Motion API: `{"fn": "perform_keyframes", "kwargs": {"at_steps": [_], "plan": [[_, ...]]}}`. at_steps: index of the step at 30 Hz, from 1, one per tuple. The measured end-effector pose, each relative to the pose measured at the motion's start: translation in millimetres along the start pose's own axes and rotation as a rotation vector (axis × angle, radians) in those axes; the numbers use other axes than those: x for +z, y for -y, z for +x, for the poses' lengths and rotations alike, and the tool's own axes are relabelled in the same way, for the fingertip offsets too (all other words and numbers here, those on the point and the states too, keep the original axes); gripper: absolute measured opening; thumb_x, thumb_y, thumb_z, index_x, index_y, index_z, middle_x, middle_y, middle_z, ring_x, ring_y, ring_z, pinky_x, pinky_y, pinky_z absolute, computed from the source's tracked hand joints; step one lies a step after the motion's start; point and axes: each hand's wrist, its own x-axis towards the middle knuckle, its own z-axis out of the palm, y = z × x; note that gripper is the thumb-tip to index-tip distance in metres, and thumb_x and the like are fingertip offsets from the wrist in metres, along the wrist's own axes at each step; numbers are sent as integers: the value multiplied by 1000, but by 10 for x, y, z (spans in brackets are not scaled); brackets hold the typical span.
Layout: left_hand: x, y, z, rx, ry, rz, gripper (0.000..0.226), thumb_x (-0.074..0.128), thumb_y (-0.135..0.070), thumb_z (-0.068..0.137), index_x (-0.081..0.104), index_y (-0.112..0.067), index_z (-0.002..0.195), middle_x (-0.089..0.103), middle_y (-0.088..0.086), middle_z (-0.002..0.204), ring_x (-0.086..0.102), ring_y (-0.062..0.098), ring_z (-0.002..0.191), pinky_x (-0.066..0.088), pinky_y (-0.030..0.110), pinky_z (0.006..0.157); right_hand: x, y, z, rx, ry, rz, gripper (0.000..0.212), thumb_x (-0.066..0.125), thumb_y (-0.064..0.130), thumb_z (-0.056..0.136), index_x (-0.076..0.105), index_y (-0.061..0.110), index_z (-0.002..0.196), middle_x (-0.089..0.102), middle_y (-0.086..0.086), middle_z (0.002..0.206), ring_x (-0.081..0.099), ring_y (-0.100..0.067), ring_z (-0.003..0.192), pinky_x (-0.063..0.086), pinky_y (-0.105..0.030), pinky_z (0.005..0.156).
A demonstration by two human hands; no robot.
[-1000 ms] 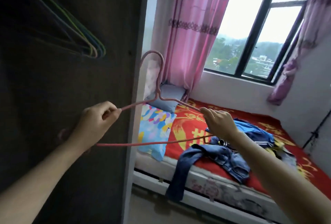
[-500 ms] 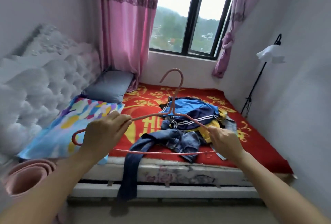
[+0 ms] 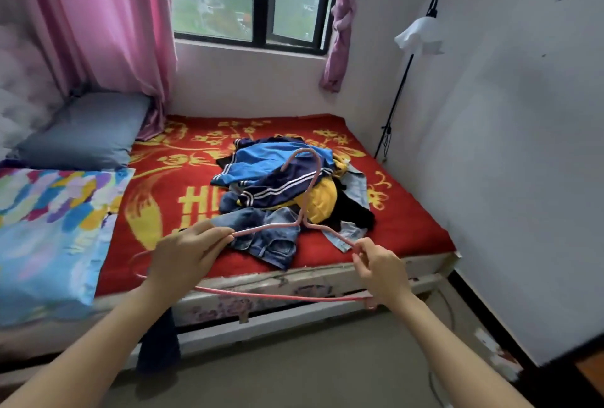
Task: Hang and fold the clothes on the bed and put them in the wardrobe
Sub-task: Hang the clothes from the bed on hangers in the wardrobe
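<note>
Head view.

- **Count:** one pink hanger (image 3: 301, 223), one clothes pile (image 3: 287, 179), two hands. The pile lies mid-bed (image 3: 163, 185), at 12 o'clock from the hanger.
- **Not determinable:** the number of garments in the pile. The hanger's 9 o'clock end is blurred beside the left hand (image 3: 183, 254).
- **Left hand:** fingers curled, pinching the 9 o'clock shoulder wire.
- **Right hand** (image 3: 379, 265): fingertips pinching the 3 o'clock shoulder wire.
- **Hanger position:** held above the bed's near edge.

A heap of mixed clothes (image 3: 287, 185) lies mid-bed on the red and yellow patterned blanket (image 3: 408, 221), right of the grey pillow (image 3: 85, 133). In front, the left hand (image 3: 183, 260) and right hand (image 3: 382, 267) hold a thin pink wire hanger (image 3: 268, 228).
</note>
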Motion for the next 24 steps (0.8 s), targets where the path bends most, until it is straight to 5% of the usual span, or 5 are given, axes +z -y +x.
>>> {"fn": "perform_keyframes", "kwargs": {"at_steps": [5,10,15,18,24], "plan": [[601,-24,60,54,112,-189,58,32,-44,99,75,-10,81,62,-1,65,59,15,47,43,23,37,-19,99,201,77,207,402,33,56,38,91,50,18,117,55,3,72,50,-8,61,45,-29,63],[1297,16,262,62,184,-350,56,34,-45,98,75,-11,82,61,-3,67,58,13,50,43,20,43,44,-98,583,217,267,582,21,59,32,90,55,24,71,49,10,55,42,-1,48,36,-19,53],[1949,241,756,19,277,-449,53,40,-46,95,74,-6,85,63,2,73,62,17,63,51,26,54,162,-417,1191,333,343,483,29,56,35,92,66,19,70,41,15,42,38,1,42,29,-13,49],[2361,482,1044,-119,351,-421,31,66,-27,83,70,-6,106,64,7,93,64,22,83,52,28,66,312,-658,1615,400,375,427,36,56,41,91,69,13,73,44,14,44,39,0,43,30,-17,51],[3049,1004,1251,-359,525,-431,53,67,-16,85,49,-11,135,51,8,125,46,24,118,40,33,96,739,-1279,2053,590,371,137,47,55,42,90,64,-3,79,64,-10,74,54,-18,67,37,-32,62]]}}
